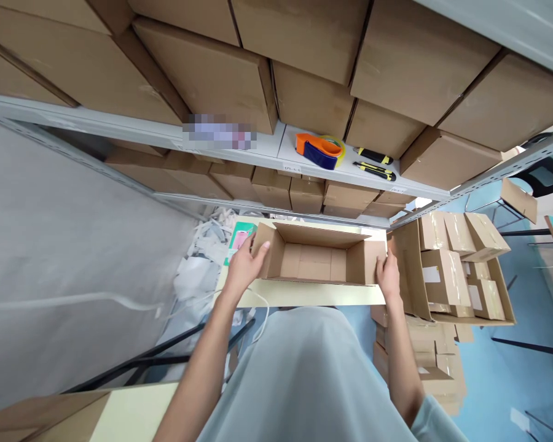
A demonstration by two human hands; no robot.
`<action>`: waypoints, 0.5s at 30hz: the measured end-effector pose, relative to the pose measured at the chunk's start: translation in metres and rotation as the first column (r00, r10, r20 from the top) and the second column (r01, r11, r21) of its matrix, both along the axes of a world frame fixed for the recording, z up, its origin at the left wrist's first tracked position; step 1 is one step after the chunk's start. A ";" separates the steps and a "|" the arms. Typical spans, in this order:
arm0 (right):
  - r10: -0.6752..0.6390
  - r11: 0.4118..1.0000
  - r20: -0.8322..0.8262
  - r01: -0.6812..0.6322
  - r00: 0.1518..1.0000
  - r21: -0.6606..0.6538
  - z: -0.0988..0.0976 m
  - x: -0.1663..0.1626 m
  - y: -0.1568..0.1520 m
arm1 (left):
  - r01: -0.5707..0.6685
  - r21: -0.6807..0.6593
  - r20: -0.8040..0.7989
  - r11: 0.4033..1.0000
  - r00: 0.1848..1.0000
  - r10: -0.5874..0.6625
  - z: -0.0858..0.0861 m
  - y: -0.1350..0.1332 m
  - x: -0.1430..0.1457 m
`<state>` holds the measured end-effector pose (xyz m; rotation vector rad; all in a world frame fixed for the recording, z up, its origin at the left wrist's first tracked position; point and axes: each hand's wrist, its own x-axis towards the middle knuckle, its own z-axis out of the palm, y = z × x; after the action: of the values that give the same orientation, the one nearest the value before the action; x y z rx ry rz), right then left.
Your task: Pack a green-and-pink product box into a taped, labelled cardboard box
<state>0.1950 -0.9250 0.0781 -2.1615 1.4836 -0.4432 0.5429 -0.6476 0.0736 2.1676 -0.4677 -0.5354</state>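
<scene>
An open cardboard box (316, 261) rests on a pale yellow table in front of me, its inside bare. Its two end flaps are folded outward. My left hand (246, 265) grips the left end flap, thumb on the near face and fingers behind it. At the other end, my right hand (388, 275) holds the right flap, its fingertips partly hidden by the cardboard. Beside my left hand, a green and pink package (240, 238) lies at the table's left edge.
Shelves above carry many cardboard boxes (313, 92), a tape dispenser (320, 151) and box cutters (375, 170). To the right, a large carton (408, 270) holds several taped boxes, with more stacked below. White scraps (203, 245) pile up left of the table (304, 293). A white cable (266, 307) hangs near its front edge.
</scene>
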 end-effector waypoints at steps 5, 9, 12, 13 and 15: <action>0.151 0.942 -0.021 -0.151 0.988 -0.301 0.045 0.025 0.031 | 0.048 -0.036 0.273 0.998 0.961 -0.037 0.023 -0.012 -0.024; 0.318 0.881 -0.070 -0.322 0.946 -0.347 0.057 0.061 0.071 | 0.220 -0.030 0.450 0.975 0.874 -0.183 0.042 -0.032 -0.056; 0.395 0.856 -0.129 -0.415 0.910 -0.309 0.044 0.082 0.090 | 0.356 0.023 0.484 0.934 0.813 -0.322 0.040 -0.042 -0.073; 0.400 0.854 -0.148 -0.426 0.905 -0.298 0.039 0.086 0.093 | 0.375 0.042 0.488 0.926 0.801 -0.347 0.037 -0.043 -0.076; 0.390 0.856 -0.180 -0.427 0.903 -0.290 0.030 0.089 0.096 | 0.384 0.071 0.490 0.920 0.790 -0.368 0.029 -0.044 -0.078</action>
<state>0.2843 -0.8292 0.1081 -2.7212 1.0048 -0.4372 0.4651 -0.6918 0.1031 2.1769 -1.2051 -0.1597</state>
